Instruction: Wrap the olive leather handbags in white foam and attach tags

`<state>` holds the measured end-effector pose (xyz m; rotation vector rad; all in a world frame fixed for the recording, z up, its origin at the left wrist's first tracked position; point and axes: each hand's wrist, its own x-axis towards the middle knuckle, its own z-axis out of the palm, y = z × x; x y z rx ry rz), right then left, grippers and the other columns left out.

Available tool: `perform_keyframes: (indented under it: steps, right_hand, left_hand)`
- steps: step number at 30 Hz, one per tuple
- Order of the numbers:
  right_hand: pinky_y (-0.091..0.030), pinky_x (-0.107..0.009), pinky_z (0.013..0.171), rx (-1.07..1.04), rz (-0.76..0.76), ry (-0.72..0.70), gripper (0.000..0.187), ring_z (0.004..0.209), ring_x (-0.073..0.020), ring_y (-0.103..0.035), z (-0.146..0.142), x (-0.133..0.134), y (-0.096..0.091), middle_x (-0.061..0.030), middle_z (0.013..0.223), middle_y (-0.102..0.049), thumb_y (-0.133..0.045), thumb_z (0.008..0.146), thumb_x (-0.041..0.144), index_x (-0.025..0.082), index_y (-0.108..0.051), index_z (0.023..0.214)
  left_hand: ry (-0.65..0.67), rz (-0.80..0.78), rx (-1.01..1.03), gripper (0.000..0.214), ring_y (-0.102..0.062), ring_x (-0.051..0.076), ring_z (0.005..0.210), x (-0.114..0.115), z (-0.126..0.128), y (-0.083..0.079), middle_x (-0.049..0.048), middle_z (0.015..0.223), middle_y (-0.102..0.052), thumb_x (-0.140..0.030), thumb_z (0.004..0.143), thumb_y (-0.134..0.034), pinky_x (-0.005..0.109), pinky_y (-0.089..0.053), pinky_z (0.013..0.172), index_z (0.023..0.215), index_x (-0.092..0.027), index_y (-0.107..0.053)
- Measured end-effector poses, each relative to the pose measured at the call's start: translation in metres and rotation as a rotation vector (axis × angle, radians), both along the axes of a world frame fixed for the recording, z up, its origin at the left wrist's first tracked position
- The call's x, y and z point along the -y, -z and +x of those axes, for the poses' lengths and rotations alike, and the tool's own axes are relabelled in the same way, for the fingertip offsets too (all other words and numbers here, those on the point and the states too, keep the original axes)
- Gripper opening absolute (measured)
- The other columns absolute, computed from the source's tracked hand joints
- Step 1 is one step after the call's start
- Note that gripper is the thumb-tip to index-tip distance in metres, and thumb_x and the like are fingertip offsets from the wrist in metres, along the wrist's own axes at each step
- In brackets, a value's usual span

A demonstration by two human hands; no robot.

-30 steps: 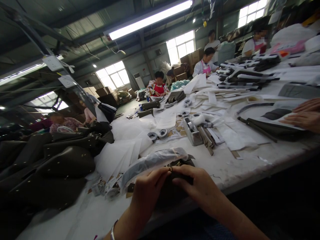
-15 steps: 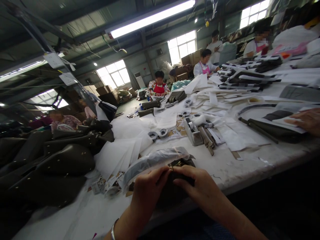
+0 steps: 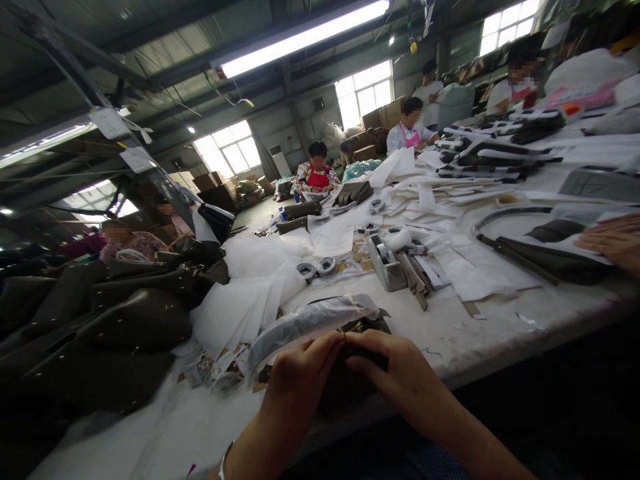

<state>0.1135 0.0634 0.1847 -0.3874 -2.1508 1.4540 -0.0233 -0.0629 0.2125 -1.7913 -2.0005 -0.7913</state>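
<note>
A dark olive handbag [image 3: 350, 383] is in front of me at the table's near edge, its lower part in deep shadow. Its arched handle [image 3: 315, 323], wrapped in translucent plastic, stands over the far side. My left hand [image 3: 295, 380] pinches at the bag's top edge, thumb and forefinger closed around a small brass-coloured bit. My right hand [image 3: 395, 363] grips the same edge from the right, its fingertips meeting the left hand's. The small piece between the fingertips is mostly covered.
Olive bags [image 3: 115, 340] are heaped on the left. White sheets [image 3: 240, 313], tape rolls [image 3: 327, 267] and a tape dispenser [image 3: 386, 263] lie beyond my hands. At right, a co-worker's hand [image 3: 613, 240] rests on another bag [image 3: 545, 260]. Several people work farther back.
My hands stay at the same spot on the handbag, with only slight finger movement. The co-worker's hand at right has shifted slightly.
</note>
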Motion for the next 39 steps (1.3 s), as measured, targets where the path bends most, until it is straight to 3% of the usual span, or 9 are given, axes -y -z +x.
perform_keyframes:
  steps: [10,14,18,24,29,32,39]
  right_hand:
    - [-0.048,-0.028,0.095,-0.018,0.014,-0.007,0.031,0.106,-0.0184,-0.065,-0.001,-0.001,0.000,-0.0010,0.115,-0.072,-0.067,0.085,0.016,0.025,-0.071,0.115]
    - [-0.048,-0.028,0.094,-0.027,-0.009,-0.011,0.032,0.105,-0.0185,-0.066,-0.001,-0.002,-0.001,-0.0009,0.113,-0.073,-0.067,0.084,0.015,0.025,-0.072,0.114]
    - [-0.049,-0.027,0.094,-0.038,-0.032,-0.028,0.032,0.105,-0.0184,-0.066,0.000,-0.003,-0.001,0.0006,0.112,-0.073,-0.068,0.083,0.016,0.026,-0.073,0.113]
    - [-0.048,-0.028,0.095,-0.036,-0.057,-0.022,0.033,0.105,-0.0188,-0.066,-0.004,-0.005,0.000,0.0014,0.113,-0.073,-0.069,0.084,0.017,0.029,-0.072,0.114]
    - [-0.048,-0.026,0.093,-0.043,-0.066,-0.064,0.038,0.105,-0.0175,-0.066,-0.003,-0.005,-0.003,0.0028,0.113,-0.073,-0.069,0.084,0.016,0.032,-0.071,0.118]
    - [-0.049,-0.028,0.093,-0.036,-0.063,-0.082,0.037,0.104,-0.0189,-0.066,-0.001,-0.005,-0.005,0.0018,0.111,-0.074,-0.069,0.084,0.017,0.032,-0.071,0.118]
    - [-0.050,-0.034,0.096,-0.029,-0.079,-0.075,0.035,0.105,-0.0231,-0.067,-0.002,-0.006,-0.008,-0.0015,0.110,-0.074,-0.069,0.083,0.019,0.029,-0.072,0.116]
  left_hand:
    - [0.017,-0.247,-0.182,0.013,-0.069,0.017,0.074,-0.002,-0.001,-0.018,0.0034,0.088,-0.071,-0.020,0.096,-0.050,0.026,-0.056,0.068,0.096,-0.020,-0.064]
    - [-0.015,-0.235,-0.245,0.013,-0.069,0.018,0.077,-0.003,-0.005,-0.020,0.0041,0.092,-0.071,-0.019,0.095,-0.052,0.028,-0.056,0.069,0.104,-0.021,-0.061]
    - [-0.045,-0.192,-0.218,0.012,-0.069,0.016,0.069,-0.005,-0.010,-0.020,0.0014,0.088,-0.073,-0.020,0.095,-0.052,0.026,-0.055,0.065,0.100,-0.023,-0.063]
    - [-0.030,-0.088,0.143,0.016,-0.072,0.015,0.086,-0.004,-0.016,-0.014,-0.0015,0.098,-0.076,-0.025,0.091,-0.061,0.023,-0.056,0.078,0.105,-0.028,-0.068]
    - [-0.144,-0.342,0.416,0.027,-0.069,0.015,0.070,-0.005,-0.024,-0.017,-0.0030,0.088,-0.075,-0.038,0.085,-0.068,0.025,-0.055,0.071,0.111,-0.030,-0.071]
    - [-0.190,-0.521,0.549,0.037,-0.069,0.018,0.072,-0.009,-0.031,-0.023,-0.0012,0.083,-0.075,-0.044,0.081,-0.068,0.028,-0.054,0.069,0.114,-0.028,-0.071]
    - [-0.016,-0.591,0.857,0.041,-0.069,0.017,0.079,-0.021,-0.042,-0.039,-0.0009,0.087,-0.075,-0.041,0.077,-0.072,0.029,-0.053,0.074,0.115,-0.025,-0.068]
